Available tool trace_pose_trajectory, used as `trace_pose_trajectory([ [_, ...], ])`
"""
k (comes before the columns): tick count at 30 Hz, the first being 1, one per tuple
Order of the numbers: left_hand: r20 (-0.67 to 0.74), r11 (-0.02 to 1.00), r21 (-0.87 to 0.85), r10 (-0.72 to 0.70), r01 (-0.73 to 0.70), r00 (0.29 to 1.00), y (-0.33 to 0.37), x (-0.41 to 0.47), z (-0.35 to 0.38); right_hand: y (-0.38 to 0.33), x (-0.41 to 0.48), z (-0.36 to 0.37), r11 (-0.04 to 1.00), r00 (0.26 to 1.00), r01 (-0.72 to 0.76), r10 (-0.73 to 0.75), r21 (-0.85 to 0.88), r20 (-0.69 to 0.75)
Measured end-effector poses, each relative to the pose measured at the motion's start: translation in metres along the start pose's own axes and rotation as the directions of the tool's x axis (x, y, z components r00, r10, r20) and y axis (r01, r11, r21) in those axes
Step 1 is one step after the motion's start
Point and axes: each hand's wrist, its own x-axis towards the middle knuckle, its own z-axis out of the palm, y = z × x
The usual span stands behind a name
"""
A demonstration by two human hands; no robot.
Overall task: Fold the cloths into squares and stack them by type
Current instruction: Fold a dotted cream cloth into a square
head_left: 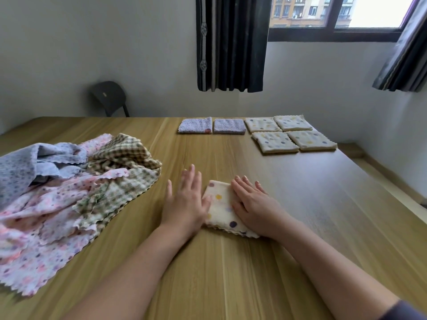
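While both hands lie flat with fingers straight, a folded cream cloth with coloured dots (220, 204) sits on the wooden table (231, 273) near the person's edge, partly under them. The right hand (254, 207) presses palm down on the cloth's right half. The left hand (184, 204) rests on the table just beside the cloth's left edge, its thumb touching that edge. The hands are apart, a strip of cloth shows between them, and neither grips anything. To the left lies a loose heap of unfolded cloths (57, 199), pink flowered, blue-grey speckled and green-and-brown checked, all tangled together. At the far side of the table two folded purple squares (195, 125) lie side by side, and just to their right four folded cream dotted squares (275, 142) lie in a two-by-two block. Behind the table a dark chair (108, 95) stands by the wall, and dark curtains (231, 42) hang at a window (335, 12).
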Motion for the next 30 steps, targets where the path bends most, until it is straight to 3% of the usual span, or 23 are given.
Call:
trace_pose_trajectory([
  [2, -0.177, 0.998, -0.053, -0.040, 0.031, 0.983, -0.008, 0.000, -0.004, -0.002, -0.002, -0.002, 0.993, 0.992, 0.094, -0.087, 0.076, -0.089],
  [4, -0.229, 0.993, -0.109, -0.069, 0.045, 0.971, -0.011, 0.000, -0.005, -0.005, -0.003, -0.002, 0.974, 0.978, 0.183, -0.168, 0.130, -0.122],
  [6, -0.176, 0.985, -0.144, -0.115, 0.090, 0.978, -0.013, 0.001, -0.003, -0.006, 0.000, 0.002, 0.988, 0.977, 0.151, -0.143, 0.040, -0.157],
  [9, -0.110, 0.977, -0.166, -0.155, 0.135, 0.982, -0.014, 0.002, 0.000, -0.002, 0.005, 0.000, 0.986, 0.957, -0.119, 0.082, -0.121, -0.277],
  [10, -0.092, 0.976, -0.164, -0.158, 0.141, 0.983, -0.015, 0.002, 0.001, -0.001, 0.004, -0.001, 0.978, 0.932, -0.152, 0.095, -0.141, -0.349],
  [12, -0.050, 0.977, -0.152, -0.157, 0.148, 0.986, -0.016, 0.003, 0.002, 0.000, 0.002, -0.001, 0.987, 0.916, -0.108, 0.050, -0.123, -0.398],
  [14, -0.010, 0.977, -0.145, -0.158, 0.154, 0.987, -0.015, 0.004, 0.004, 0.001, 0.002, 0.001, 0.997, 0.943, -0.056, 0.033, -0.061, -0.330],
  [18, 0.016, 0.976, -0.141, -0.162, 0.163, 0.987, -0.016, 0.005, 0.006, 0.002, 0.003, -0.002, 0.989, 0.919, -0.118, 0.075, -0.090, -0.386],
  [21, 0.028, 0.976, -0.147, -0.157, 0.159, 0.987, -0.016, 0.006, 0.007, 0.001, 0.002, 0.000, 0.998, 0.964, 0.057, -0.048, 0.029, -0.263],
  [23, 0.030, 0.975, -0.161, -0.152, 0.155, 0.988, -0.015, 0.006, 0.006, -0.001, 0.001, -0.002, 0.989, 0.987, 0.052, -0.030, 0.138, -0.155],
  [26, -0.018, 0.977, -0.185, -0.114, 0.109, 0.993, -0.016, 0.005, 0.004, 0.000, 0.001, -0.010, 0.882, 0.962, -0.071, 0.184, 0.465, -0.203],
  [30, -0.118, 0.970, -0.242, -0.067, 0.037, 0.991, -0.016, 0.005, 0.003, 0.012, 0.000, -0.015, 0.634, 0.827, -0.109, 0.485, 0.765, -0.284],
])
